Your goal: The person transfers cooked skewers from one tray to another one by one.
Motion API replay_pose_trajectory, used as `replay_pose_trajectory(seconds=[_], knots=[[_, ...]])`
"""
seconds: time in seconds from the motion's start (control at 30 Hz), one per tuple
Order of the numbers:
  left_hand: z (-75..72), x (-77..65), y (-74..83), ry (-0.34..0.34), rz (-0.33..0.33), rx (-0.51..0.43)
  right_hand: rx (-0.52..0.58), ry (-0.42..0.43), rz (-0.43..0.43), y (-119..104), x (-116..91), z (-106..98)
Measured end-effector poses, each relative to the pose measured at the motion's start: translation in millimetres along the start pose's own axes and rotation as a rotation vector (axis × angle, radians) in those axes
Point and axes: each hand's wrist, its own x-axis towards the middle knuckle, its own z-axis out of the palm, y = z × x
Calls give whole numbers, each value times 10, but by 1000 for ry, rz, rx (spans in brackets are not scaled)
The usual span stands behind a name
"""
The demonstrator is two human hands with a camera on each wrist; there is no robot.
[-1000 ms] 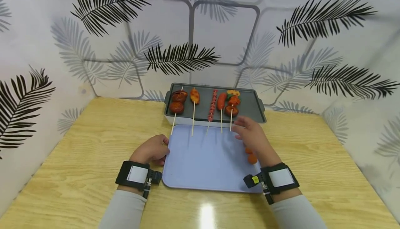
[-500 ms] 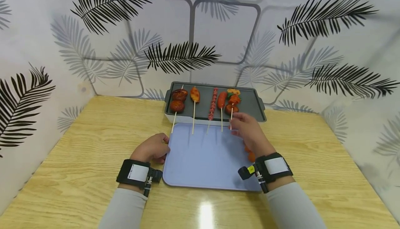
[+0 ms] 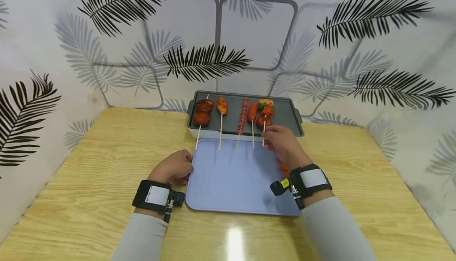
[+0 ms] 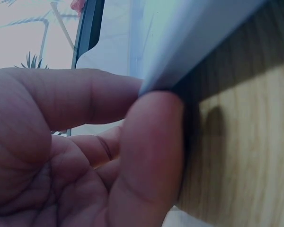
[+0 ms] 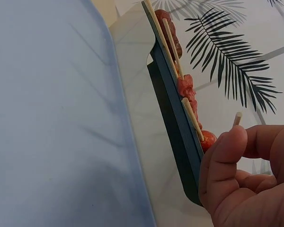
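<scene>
My left hand (image 3: 173,168) pinches the left rim of a pale blue tray (image 3: 231,186); the left wrist view has its thumb and finger meeting at the tray's edge (image 4: 175,52). On the dark grill plate (image 3: 285,114) behind the tray, my right hand (image 3: 284,144) pinches the wooden stick of a mixed kebab skewer (image 3: 266,111) with orange, green and yellow pieces. The stick's end (image 5: 238,116) pokes out past the thumb in the right wrist view. To its left lie a red sausage skewer (image 3: 253,111) and a thin pink scored-sausage skewer (image 3: 242,116).
A skewer with an orange-brown oval piece (image 3: 222,105) and one with round brown pieces (image 3: 202,119) lie at the plate's left, sticks jutting over its front edge. Orange pieces (image 3: 284,169) on the tray's right side are partly hidden by the right wrist. A patterned wall stands behind.
My right hand has moved slightly left and forward, and its fingers have closed on the kebab skewer's stick. The left hand has stayed at the tray's rim.
</scene>
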Motion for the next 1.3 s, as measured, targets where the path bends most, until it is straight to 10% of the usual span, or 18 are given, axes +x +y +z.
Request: replay_pose_trajectory(seconds=[0.73,1.3], knots=[[-17,-22,-26,-1,-15,-9,-144,-27,31,-90,12,70],[-21,3,0,5,8,9,-282,-10,-138,73,-46,46]])
